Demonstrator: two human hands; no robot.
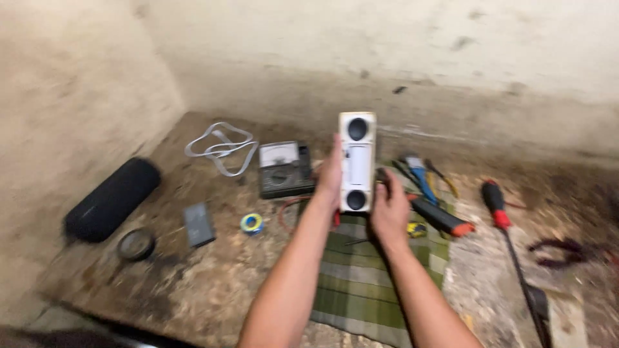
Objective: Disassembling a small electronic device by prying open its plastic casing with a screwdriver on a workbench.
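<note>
- The floor [213, 283] is worn and stained, and meets dirty walls at the left and at the back, so it is closed in on those two sides and runs on toward the right.
- A green checked cloth [361, 283] lies under the forearms, its near edge close to the bottom of the view.
- A black cylinder-shaped speaker [111, 200] lies close along the left wall, with a round black disc [136, 245] just beside its near end.
- A white oblong speaker [357, 161] with a dark round opening at each end is held upright above the cloth, in mid view.
- The left hand [330, 177] grips its left edge, fingers wrapped behind and thumb on the front side.
- The right hand [391, 209] sits at the lower right corner, fingers curled; whether they press the casing I cannot tell.
- An analogue meter [285, 169] lies just left of the held speaker, a white cable [220, 148] looped behind it.
- A red-handled screwdriver [498, 206] lies well to the right, apart from the hands; blue-handled pliers [419, 174] and a black-and-orange tool [443, 218] lie nearer.
- A dark flat rectangle [198, 224] and a small solder reel [252, 223] lie on bare floor left of the cloth.
</note>
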